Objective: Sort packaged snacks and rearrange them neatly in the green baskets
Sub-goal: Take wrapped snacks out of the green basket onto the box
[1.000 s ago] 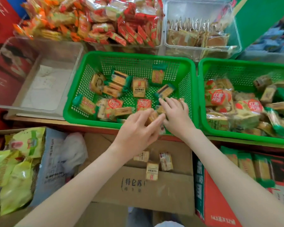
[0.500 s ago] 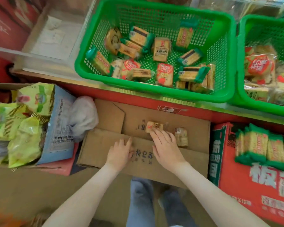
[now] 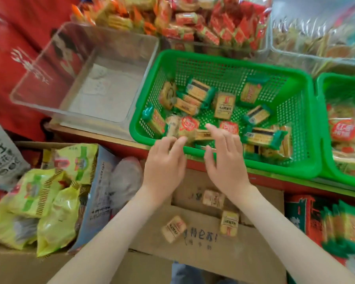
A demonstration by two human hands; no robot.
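A green mesh basket (image 3: 295, 160) sits in the middle, holding a loose jumble of small wrapped snacks (image 3: 223, 105) lying at all angles: tan packets, green-ended ones and red-labelled ones. A second green basket (image 3: 324, 140) touches its right side, only partly in frame, with larger red-labelled packs (image 3: 344, 130) inside. Three tan packets (image 3: 229, 223) lie apart from one another on the cardboard box (image 3: 193, 255) nearer than the baskets.
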